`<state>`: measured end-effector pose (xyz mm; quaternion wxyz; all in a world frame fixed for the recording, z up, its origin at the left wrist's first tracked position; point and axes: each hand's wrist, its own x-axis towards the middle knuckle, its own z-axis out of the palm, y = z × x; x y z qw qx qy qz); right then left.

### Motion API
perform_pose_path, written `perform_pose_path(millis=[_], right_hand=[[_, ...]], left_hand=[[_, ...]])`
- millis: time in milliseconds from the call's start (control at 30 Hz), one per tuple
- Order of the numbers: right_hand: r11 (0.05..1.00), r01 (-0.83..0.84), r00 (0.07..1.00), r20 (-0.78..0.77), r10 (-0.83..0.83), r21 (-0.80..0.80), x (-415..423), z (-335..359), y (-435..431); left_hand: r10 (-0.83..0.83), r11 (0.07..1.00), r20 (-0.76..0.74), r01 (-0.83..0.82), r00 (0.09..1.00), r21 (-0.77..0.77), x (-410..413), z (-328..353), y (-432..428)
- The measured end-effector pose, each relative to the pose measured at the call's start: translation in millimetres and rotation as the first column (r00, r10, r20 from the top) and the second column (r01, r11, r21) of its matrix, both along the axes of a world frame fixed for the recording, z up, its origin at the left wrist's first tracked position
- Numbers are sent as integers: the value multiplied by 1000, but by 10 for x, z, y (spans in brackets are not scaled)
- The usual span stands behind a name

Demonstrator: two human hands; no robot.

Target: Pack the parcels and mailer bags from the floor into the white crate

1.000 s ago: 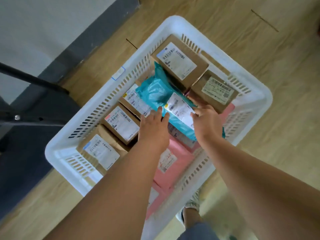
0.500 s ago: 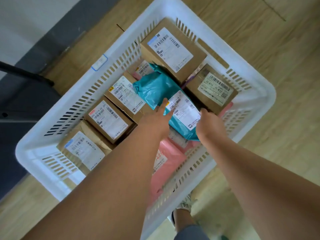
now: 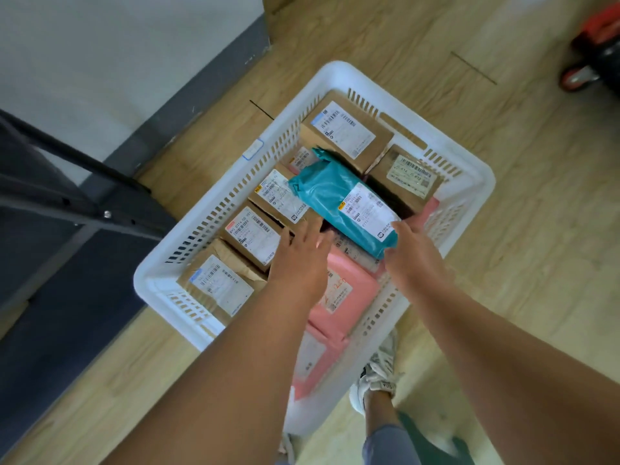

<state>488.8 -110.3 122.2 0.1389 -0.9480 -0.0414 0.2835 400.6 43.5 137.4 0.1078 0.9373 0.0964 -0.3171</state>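
The white crate (image 3: 339, 75) stands on the wood floor and holds several brown cardboard parcels (image 3: 345, 129) with white labels. Pink mailer bags (image 3: 349, 283) lie along its near right side. On top, a teal mailer bag (image 3: 325, 189) with a white label lies slanted across the parcels. My left hand (image 3: 302, 260) hovers with straight fingers just left of the teal bag's near end, not touching it. My right hand (image 3: 412, 256) rests with relaxed fingers against that near end, by the label.
A dark metal frame (image 3: 84, 196) and a grey mat sit left of the crate by the wall. A red and black wheeled object (image 3: 593, 52) is at the top right. My shoe (image 3: 375, 377) stands by the crate's near corner.
The teal bag has settled onto the parcels. My left hand has come off it and drawn back to the left. My right hand has slid to its near end. The camera has pulled back.
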Motion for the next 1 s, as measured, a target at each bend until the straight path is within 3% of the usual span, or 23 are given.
perform_pose_path(millis=[167, 467, 667, 867, 1000], right_hand=[[998, -41, 999, -6, 41, 46, -740, 355, 260], [883, -470, 882, 24, 470, -21, -2153, 731, 473], [790, -613, 790, 27, 613, -23, -3166, 840, 503], [695, -718, 696, -49, 716, -51, -4334, 753, 587], [582, -812, 583, -53, 810, -48, -5326, 634, 764]], left_hand=[[-9, 997, 37, 6, 999, 81, -793, 281, 214], [353, 933, 68, -356, 933, 54, -2664, 625, 195], [684, 729, 7, -684, 729, 22, -4133, 626, -16], [822, 569, 9, -822, 569, -6, -5557, 586, -185], [888, 460, -15, -887, 460, 40, -6621, 478, -215]])
